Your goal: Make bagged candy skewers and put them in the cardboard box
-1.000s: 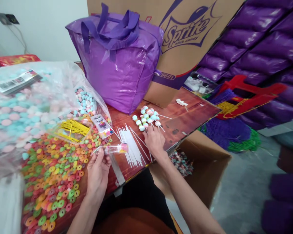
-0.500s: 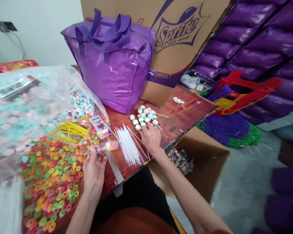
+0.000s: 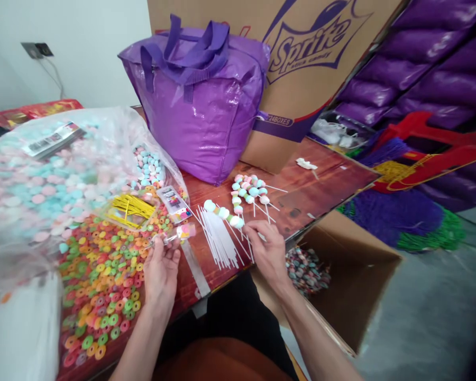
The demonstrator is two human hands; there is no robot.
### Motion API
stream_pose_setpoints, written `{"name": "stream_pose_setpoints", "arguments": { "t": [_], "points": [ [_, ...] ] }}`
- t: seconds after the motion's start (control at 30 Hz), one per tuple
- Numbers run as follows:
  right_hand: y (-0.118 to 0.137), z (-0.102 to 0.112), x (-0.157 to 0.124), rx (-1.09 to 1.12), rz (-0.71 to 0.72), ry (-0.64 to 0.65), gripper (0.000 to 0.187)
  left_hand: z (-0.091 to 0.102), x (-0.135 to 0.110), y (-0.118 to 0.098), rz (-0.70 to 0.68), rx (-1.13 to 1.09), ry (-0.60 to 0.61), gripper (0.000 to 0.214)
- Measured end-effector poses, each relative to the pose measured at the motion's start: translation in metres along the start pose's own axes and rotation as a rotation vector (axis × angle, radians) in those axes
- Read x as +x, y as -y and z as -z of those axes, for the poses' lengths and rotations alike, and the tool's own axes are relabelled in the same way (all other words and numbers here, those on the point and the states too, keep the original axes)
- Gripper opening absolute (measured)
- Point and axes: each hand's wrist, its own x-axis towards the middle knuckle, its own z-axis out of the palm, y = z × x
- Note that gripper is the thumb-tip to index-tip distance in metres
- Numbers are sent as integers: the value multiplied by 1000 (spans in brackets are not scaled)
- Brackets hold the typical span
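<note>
My left hand is closed on a small clear plastic bag with a pink and yellow print, pinched at its near end above the ring candies. My right hand pinches the stick of a marshmallow skewer, threaded with pale blue, white and pink marshmallows and greenish and orange rings. The skewer points left, over the tops of the loose white sticks. Beyond it, several more marshmallow skewers lie together on the table.
Ring candies and a big clear bag of marshmallows cover the left side. Yellow twist ties sit in a small tray beside a stack of printed bags. A purple bag stands behind; a carton holding wrapped candy is below right.
My right hand has picked up one skewer from the group and drawn it toward me and left. My left hand still holds the plastic bag. The view has shifted slightly.
</note>
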Motion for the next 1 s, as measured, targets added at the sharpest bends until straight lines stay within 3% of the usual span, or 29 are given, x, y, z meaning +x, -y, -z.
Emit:
{"name": "stream_pose_setpoints", "arguments": {
  "t": [0.13, 0.3, 0.5, 0.6, 0.83, 1.0],
  "points": [
    [16, 13, -17, 78, 99, 70, 17, 1, 2, 3, -12, -14, 8, 18],
    [18, 20, -21, -49, 242, 98, 19, 4, 4, 8, -74, 12, 49, 11],
    [18, 29, -18, -201, 415, 100, 23, 10, 10, 10, -262, 67, 110, 29],
    [18, 26, -20, -167, 394, 135, 23, 12, 12, 10, -284, 130, 154, 33],
    [23, 5, -31, 145, 200, 250, 20, 7, 2, 17, -316, 184, 256, 34],
    [28, -1, -41, 141, 143, 330, 19, 4, -3, 21, -259, 147, 270, 35]
  ]
}}
